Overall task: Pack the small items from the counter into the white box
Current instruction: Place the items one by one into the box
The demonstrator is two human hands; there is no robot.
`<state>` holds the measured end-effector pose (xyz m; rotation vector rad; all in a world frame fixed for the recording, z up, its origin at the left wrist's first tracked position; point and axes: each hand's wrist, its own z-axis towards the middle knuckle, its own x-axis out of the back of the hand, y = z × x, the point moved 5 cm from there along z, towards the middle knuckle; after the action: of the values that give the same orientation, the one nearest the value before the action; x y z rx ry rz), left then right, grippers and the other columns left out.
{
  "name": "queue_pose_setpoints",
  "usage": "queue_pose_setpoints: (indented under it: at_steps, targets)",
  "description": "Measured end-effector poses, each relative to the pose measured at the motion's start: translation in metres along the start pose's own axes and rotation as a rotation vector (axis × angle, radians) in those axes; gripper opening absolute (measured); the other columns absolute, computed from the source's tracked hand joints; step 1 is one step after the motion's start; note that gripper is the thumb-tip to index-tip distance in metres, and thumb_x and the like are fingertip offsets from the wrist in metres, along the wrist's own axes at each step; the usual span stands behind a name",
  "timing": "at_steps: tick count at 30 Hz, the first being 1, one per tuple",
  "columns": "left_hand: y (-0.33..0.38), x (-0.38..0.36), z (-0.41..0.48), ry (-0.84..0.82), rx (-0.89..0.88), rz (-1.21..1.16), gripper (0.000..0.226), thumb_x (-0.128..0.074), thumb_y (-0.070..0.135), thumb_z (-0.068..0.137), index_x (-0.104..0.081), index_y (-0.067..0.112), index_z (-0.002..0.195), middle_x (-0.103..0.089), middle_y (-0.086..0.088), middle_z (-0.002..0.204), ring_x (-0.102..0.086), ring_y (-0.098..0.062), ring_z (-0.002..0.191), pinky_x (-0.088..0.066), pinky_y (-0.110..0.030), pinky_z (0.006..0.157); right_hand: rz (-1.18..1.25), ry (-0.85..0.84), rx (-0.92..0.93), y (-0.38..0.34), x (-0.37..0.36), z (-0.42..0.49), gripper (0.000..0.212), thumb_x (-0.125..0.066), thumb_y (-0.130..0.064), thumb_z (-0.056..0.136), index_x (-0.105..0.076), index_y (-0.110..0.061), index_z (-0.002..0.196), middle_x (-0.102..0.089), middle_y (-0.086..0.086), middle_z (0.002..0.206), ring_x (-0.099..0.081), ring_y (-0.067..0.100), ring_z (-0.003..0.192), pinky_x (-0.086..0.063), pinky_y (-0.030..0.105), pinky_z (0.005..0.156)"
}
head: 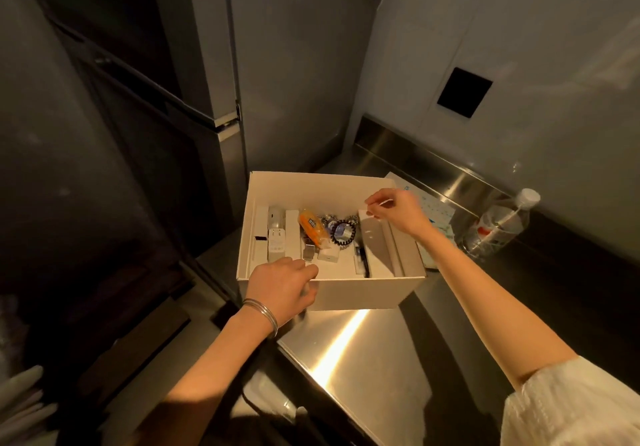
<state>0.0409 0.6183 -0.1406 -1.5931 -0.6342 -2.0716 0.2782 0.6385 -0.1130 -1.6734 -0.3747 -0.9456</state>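
Observation:
The open white box (363, 293) stands on the steel counter (363, 359). Inside lie a white charger plug (276, 242), an orange packet (311, 229), a black coiled hair tie (342, 232), a small white cube (327, 256) and white flat boxes (377, 248). My left hand (282, 286) grips the box's near rim at its front left corner. My right hand (398, 212) hovers over the box's right side, pinching a thin white stick (379, 204) between thumb and fingers.
A clear plastic water bottle (502, 224) lies on the counter at the right, near the steel backsplash. Papers (436, 210) lie behind the box on the right. A tall refrigerator (194, 82) stands left of the counter.

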Motion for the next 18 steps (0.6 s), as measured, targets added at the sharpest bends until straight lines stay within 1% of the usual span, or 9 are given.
queue_pose_setpoints:
  at_steps: [3,6,8,11,12,13,14,16,18]
  targets:
    - [0.000,0.000,0.001,-0.006,-0.004,0.001,0.022,-0.077,0.033,0.057,-0.057,0.025,0.058,-0.051,0.008,0.046,-0.049,-0.011,0.041,-0.005,-0.009,0.045,0.139,0.175,-0.023,0.014,0.030,-0.005,0.012,-0.057,-0.007,0.089,-0.066,-0.010,0.097,-0.065,0.009,0.101,-0.064,0.019,0.089,-0.053,0.031,0.084]
    - [0.000,-0.001,0.003,-0.009,-0.011,0.006,0.022,-0.078,0.034,0.056,-0.058,0.025,0.059,-0.052,0.008,0.047,-0.049,-0.011,0.041,-0.005,-0.008,0.045,0.081,0.269,-0.104,0.049,0.056,-0.004,0.015,-0.056,-0.003,0.088,-0.064,-0.005,0.101,-0.064,0.013,0.109,-0.061,0.024,0.102,-0.049,0.034,0.091]
    - [0.001,-0.002,0.003,-0.015,-0.014,0.006,0.023,-0.078,0.034,0.055,-0.058,0.025,0.058,-0.051,0.007,0.046,-0.049,-0.011,0.041,-0.005,-0.009,0.043,-0.128,0.110,-0.209,0.082,0.057,-0.002,0.026,-0.062,-0.005,0.084,-0.061,-0.007,0.110,-0.058,0.014,0.123,-0.054,0.026,0.115,-0.044,0.035,0.097]
    - [0.002,-0.003,0.004,-0.020,-0.021,0.009,0.022,-0.077,0.035,0.055,-0.057,0.026,0.057,-0.050,0.008,0.046,-0.048,-0.010,0.041,-0.006,-0.008,0.043,-0.569,-0.356,-0.229,0.127,0.031,-0.006,0.073,-0.077,-0.029,0.073,-0.040,-0.022,0.135,-0.035,0.007,0.147,-0.030,0.028,0.137,-0.023,0.047,0.114]
    - [0.002,-0.003,0.004,-0.009,-0.026,0.013,0.020,-0.074,0.036,0.057,-0.057,0.026,0.058,-0.050,0.008,0.046,-0.048,-0.010,0.041,-0.005,-0.008,0.043,-0.667,-0.427,-0.214,0.137,0.023,-0.007,0.085,-0.078,-0.037,0.069,-0.031,-0.027,0.139,-0.028,0.004,0.151,-0.021,0.030,0.141,-0.015,0.054,0.116]
    - [0.001,-0.003,0.005,-0.004,-0.025,0.016,0.016,-0.068,0.037,0.061,-0.057,0.027,0.058,-0.051,0.008,0.047,-0.048,-0.009,0.041,-0.005,-0.008,0.044,-0.701,-0.419,-0.210,0.144,0.018,-0.007,0.089,-0.078,-0.040,0.067,-0.027,-0.030,0.140,-0.026,0.003,0.152,-0.016,0.031,0.142,-0.012,0.060,0.115]
    - [0.001,-0.003,0.006,-0.002,-0.021,0.016,0.013,-0.060,0.038,0.065,-0.057,0.027,0.059,-0.050,0.009,0.047,-0.048,-0.009,0.041,-0.004,-0.009,0.044,-0.692,-0.351,-0.217,0.144,0.016,-0.006,0.086,-0.078,-0.037,0.067,-0.029,-0.030,0.138,-0.029,0.002,0.150,-0.018,0.032,0.140,-0.015,0.062,0.111]
    - [0.000,-0.003,0.006,-0.006,0.004,0.007,0.021,-0.044,0.040,0.069,-0.057,0.027,0.058,-0.050,0.008,0.047,-0.047,-0.009,0.042,-0.004,-0.009,0.045,-0.688,-0.186,-0.199,0.137,0.014,-0.005,0.068,-0.076,-0.028,0.071,-0.041,-0.024,0.129,-0.042,0.004,0.138,-0.033,0.031,0.132,-0.027,0.060,0.106]
    - [0.000,-0.003,0.006,0.008,0.013,0.005,0.024,-0.040,0.040,0.069,-0.057,0.027,0.058,-0.050,0.008,0.046,-0.047,-0.010,0.041,-0.004,-0.009,0.045,-0.759,-0.129,-0.141,0.128,0.012,-0.006,0.045,-0.071,-0.025,0.077,-0.052,-0.019,0.117,-0.054,0.005,0.125,-0.046,0.028,0.121,-0.035,0.055,0.102]
